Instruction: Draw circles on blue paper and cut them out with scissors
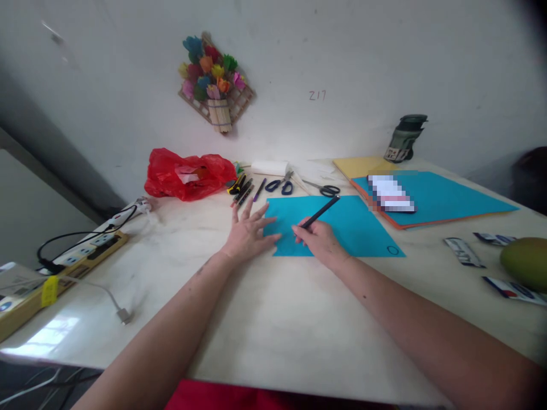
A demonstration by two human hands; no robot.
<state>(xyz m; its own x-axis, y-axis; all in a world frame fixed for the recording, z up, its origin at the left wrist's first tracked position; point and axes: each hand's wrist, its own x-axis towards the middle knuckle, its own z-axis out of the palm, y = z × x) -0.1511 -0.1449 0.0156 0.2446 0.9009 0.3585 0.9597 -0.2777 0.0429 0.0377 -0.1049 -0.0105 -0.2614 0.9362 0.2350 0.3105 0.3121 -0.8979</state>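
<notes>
A sheet of blue paper (359, 228) lies flat on the table in front of me. My left hand (250, 232) is spread at its left side, fingertips over the edge of the sheet and palm on the table. In my right hand (316, 236) is a black pen (322, 210), its upper end slanting up to the right. The pen's tip is hidden behind my fingers, so I cannot tell whether it touches the paper. A small dark circle (392, 250) is drawn near the sheet's lower right corner.
Behind the sheet lie scissors (280, 183), black-handled scissors (330, 191), a purple pen (259, 189) and a red plastic bag (188, 173). Rightward are stacked coloured sheets (461, 196) with a phone (391, 193), a bottle (405, 139) and a green fruit (527, 263). A power strip (85, 250) runs along the left.
</notes>
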